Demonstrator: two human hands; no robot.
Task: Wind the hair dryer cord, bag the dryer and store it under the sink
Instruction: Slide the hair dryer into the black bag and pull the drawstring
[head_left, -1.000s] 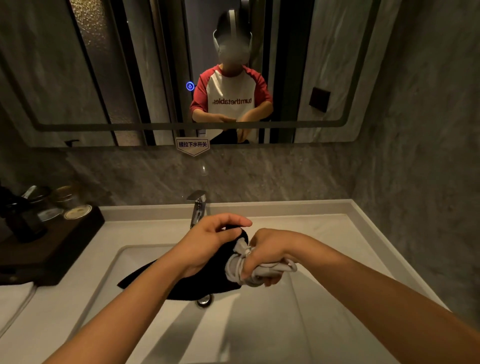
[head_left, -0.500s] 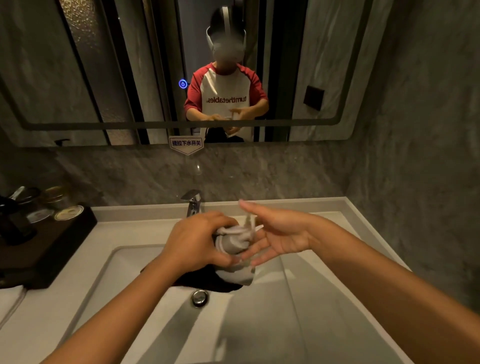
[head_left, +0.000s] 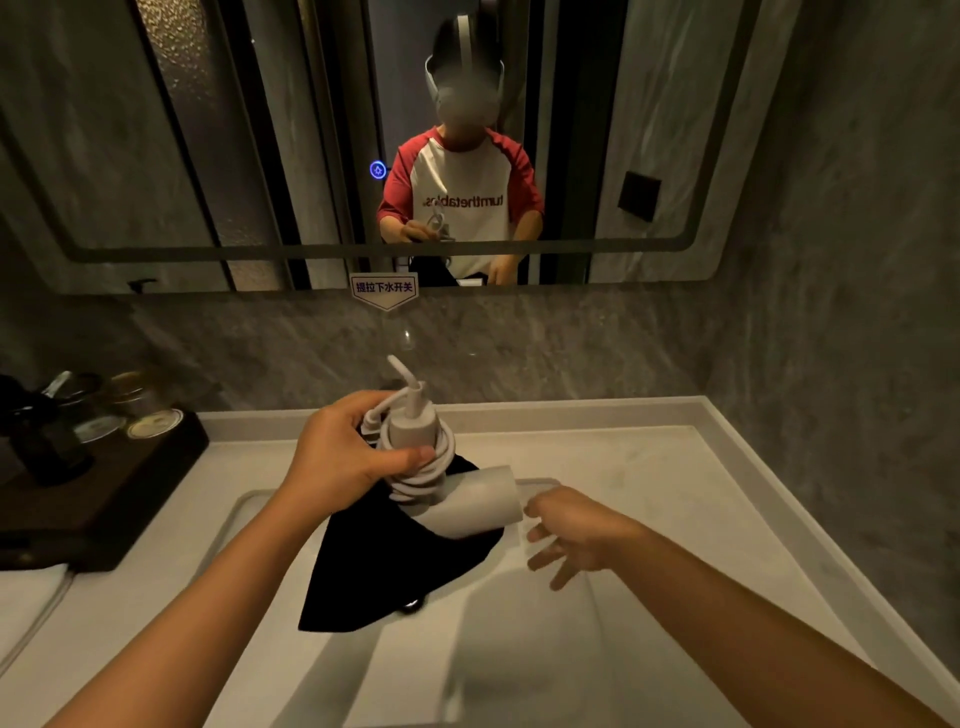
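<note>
A pale grey hair dryer is held above the sink, its barrel pointing right and its handle up. The light cord is wound in coils around the handle, with the cord end sticking up. My left hand grips the handle and coils. A black fabric bag hangs below the dryer from the same hand, draping into the basin. My right hand is just right of the barrel's mouth, fingers spread, holding nothing.
A dark wooden tray with jars and a black bottle stands at the left on the counter. A folded white towel lies at the left edge. The mirror and grey wall rise behind; a wall stands close on the right.
My left hand lifted the dryer, so handle and wound cord now point up. My right hand let go, dropped and moved right of the barrel. The bag hangs lower.
</note>
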